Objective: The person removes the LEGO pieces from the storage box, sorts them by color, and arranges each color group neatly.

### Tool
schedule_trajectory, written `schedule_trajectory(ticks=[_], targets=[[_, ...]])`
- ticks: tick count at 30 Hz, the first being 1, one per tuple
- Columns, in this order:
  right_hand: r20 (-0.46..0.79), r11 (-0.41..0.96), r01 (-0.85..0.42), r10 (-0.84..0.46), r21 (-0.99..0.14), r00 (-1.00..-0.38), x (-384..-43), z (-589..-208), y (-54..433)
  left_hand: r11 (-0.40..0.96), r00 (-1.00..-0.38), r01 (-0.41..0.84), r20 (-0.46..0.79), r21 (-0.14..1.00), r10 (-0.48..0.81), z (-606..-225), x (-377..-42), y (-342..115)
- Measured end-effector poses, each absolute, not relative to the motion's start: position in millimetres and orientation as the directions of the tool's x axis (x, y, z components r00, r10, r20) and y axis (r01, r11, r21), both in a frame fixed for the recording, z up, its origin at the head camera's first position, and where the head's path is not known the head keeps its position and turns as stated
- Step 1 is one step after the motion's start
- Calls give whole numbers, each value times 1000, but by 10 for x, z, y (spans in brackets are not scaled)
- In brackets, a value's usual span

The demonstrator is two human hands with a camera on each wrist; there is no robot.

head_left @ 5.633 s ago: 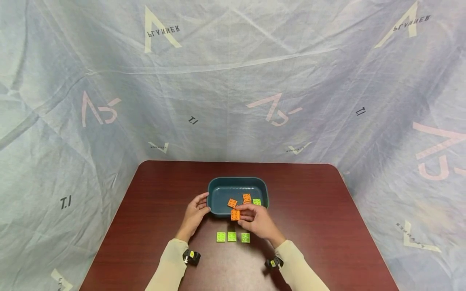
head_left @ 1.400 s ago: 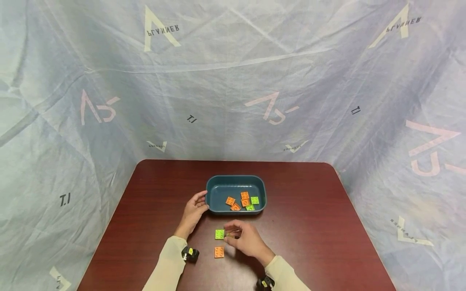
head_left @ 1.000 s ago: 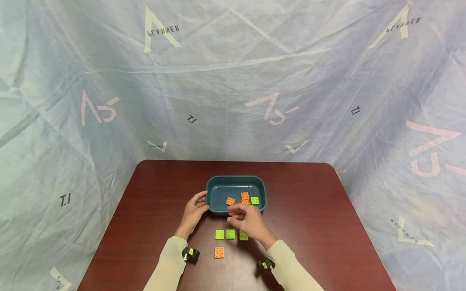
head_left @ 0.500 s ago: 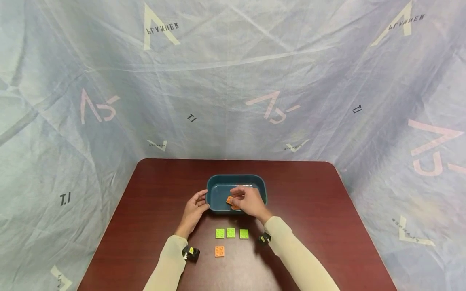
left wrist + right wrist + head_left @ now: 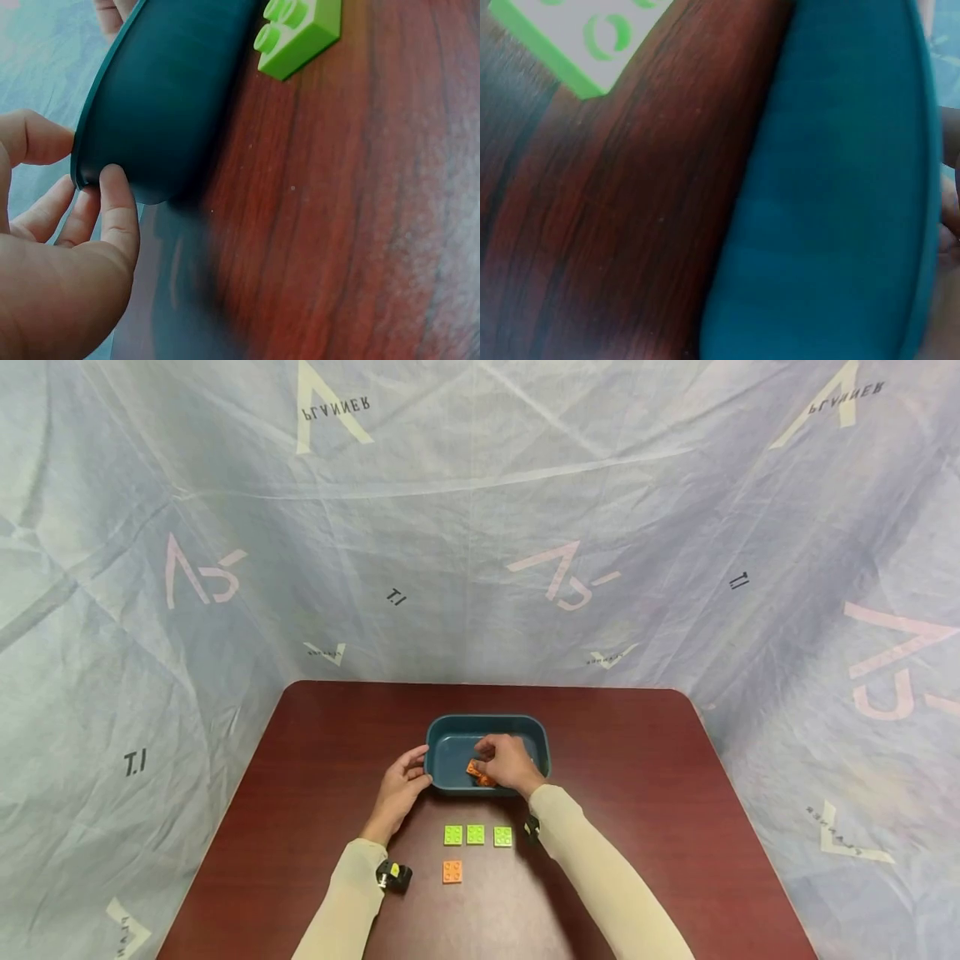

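My left hand [image 5: 397, 789] holds the left end of a dark teal bin [image 5: 450, 720], thumb on its near side and fingers at the end wall, outside the rim [image 5: 90, 105]. My right hand [image 5: 512, 762] reaches down into the bin, fingers bent beside orange toy building bricks [image 5: 472, 767]. Whether it pinches one is hidden; in the right wrist view the bin's wall [image 5: 832, 187] covers most of the fingers. On the table before the bin lie three green bricks in a row, the left one [image 5: 453, 835], middle one [image 5: 476, 834] and right one [image 5: 502, 837].
Nearer than the row, under the left green brick, lies one orange brick [image 5: 452, 872]. The dark red wooden table [image 5: 637, 793] has rounded far corners. Pale printed sheeting [image 5: 465, 527] hangs behind it and at both sides.
My right hand has gone from the green row forward into the bin, now covering several bricks there. An orange brick it held earlier lies on the table. The left hand stays at the bin.
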State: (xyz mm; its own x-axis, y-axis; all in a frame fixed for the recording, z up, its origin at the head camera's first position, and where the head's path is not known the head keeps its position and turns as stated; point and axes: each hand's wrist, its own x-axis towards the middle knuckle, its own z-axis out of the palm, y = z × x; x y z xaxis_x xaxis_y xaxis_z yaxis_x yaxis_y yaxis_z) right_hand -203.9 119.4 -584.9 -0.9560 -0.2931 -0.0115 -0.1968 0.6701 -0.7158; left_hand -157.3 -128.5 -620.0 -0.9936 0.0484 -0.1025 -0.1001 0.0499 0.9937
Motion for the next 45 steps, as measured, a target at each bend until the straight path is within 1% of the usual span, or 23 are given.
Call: schedule_trajectory(ticks=[8, 14, 27, 45], targets=[[-51, 692, -195, -318, -695, -947, -2078, -5869, 1178, 79, -996, -83, -86, 993, 37, -6209, -1592, -1275], [-83, 705, -220, -369, -674, -926, -2114, -5928, 1155, 60, -995, -87, -89, 994, 34, -6215, -1578, -1277], [-51, 771, -316, -410, -553, -911, -2158, -5974, 1062, 55, -991, -129, -131, 990, 28, -6212, -1586, -1278], [-65, 797, -325, -413, -509, -909, -2179, -5989, 1023, 50, -992, -117, -119, 992, 34, -6232, -1595, -1288]])
